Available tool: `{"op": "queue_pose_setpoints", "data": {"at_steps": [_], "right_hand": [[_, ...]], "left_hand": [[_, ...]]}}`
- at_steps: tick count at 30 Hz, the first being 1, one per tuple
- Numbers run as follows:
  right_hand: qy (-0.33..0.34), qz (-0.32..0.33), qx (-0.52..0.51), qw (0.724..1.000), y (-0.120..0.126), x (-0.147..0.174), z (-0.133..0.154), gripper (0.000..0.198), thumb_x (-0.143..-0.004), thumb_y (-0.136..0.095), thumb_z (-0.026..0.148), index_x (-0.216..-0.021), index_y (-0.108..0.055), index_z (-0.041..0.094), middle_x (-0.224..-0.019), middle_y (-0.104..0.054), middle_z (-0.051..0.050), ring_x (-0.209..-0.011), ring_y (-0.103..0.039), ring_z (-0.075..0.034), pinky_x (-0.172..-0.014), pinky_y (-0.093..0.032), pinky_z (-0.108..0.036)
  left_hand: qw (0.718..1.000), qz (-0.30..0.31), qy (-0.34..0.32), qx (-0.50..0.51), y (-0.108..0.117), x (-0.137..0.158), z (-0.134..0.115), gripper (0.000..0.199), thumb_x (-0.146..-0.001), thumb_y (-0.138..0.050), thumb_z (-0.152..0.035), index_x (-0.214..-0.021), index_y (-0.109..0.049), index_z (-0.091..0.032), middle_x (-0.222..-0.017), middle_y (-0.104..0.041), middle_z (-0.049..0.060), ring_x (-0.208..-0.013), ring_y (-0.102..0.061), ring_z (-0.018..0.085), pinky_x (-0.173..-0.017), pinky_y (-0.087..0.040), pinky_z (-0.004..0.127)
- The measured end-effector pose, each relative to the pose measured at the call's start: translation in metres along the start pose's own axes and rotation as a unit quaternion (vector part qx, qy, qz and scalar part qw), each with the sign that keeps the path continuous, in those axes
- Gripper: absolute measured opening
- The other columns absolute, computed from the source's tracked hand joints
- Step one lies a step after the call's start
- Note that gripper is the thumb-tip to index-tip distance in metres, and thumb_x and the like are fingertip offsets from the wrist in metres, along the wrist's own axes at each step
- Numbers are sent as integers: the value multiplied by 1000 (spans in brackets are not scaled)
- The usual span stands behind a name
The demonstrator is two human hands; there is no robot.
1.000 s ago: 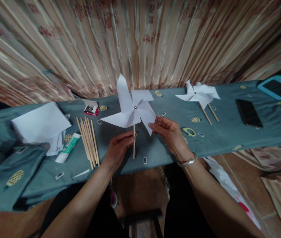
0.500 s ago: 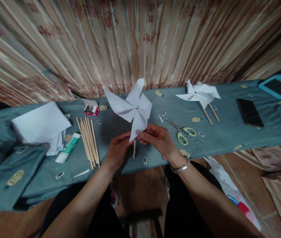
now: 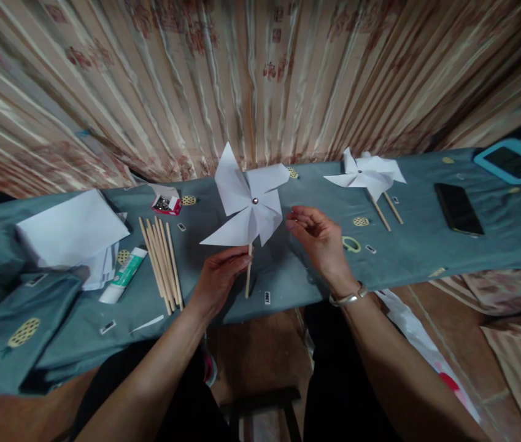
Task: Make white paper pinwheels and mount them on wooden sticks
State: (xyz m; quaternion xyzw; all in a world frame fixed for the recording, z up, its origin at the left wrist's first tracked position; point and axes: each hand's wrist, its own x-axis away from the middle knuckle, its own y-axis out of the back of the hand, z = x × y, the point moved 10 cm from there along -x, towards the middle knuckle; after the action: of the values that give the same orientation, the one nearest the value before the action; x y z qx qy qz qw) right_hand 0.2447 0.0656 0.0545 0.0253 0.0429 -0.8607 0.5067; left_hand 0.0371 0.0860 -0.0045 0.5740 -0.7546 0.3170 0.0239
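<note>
A white paper pinwheel [image 3: 267, 218] on a wooden stick [image 3: 248, 283] stands upright at the middle, with a round silver pin at its centre. My left hand [image 3: 218, 276] pinches the stick just under the blades. To the right of the blades is my right hand [image 3: 319, 242], apart from the paper, with loosely curled fingers and no visible object in them. Beneath it, green-handled scissors [image 3: 356, 244] are mostly hidden on the table.
At left lie white paper sheets [image 3: 71, 230], a glue tube [image 3: 123, 275], several wooden sticks [image 3: 161, 261] and a small red box of pins [image 3: 167, 201]. Finished pinwheels [image 3: 370, 175], a black phone [image 3: 459, 209] and a blue-framed tablet [image 3: 513, 161] are at right. A curtain [image 3: 260, 80] hangs behind.
My right hand has let go of the pinwheel blade and moved right and up, now covering most of the scissors. The blades have turned. My left hand still holds the stick.
</note>
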Motion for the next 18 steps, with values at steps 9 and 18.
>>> {"op": "queue_pose_setpoints", "data": {"at_steps": [9,18], "right_hand": [[-93,58,-60,992,-17,5,-15,36,-58,-87,35,-88,-70,25,-75,-71,4,-71,-64,-14,-67,-50,-27],[-122,54,-111,985,-20,9,-12,37,-52,-92,38,-80,-73,24,-65,-69,6,-62,-61,-10,-62,-50,-25]], "left_hand": [[1000,14,-6,-17,-1,0,-1,31,-51,-92,-26,-78,-80,-17,-79,-77,5,-73,-66,14,-73,-51,27],[1000,4,-11,-17,2,-3,1,31,-51,-91,-26,-78,-80,-17,-78,-76,6,-70,-66,14,-72,-52,27]]}}
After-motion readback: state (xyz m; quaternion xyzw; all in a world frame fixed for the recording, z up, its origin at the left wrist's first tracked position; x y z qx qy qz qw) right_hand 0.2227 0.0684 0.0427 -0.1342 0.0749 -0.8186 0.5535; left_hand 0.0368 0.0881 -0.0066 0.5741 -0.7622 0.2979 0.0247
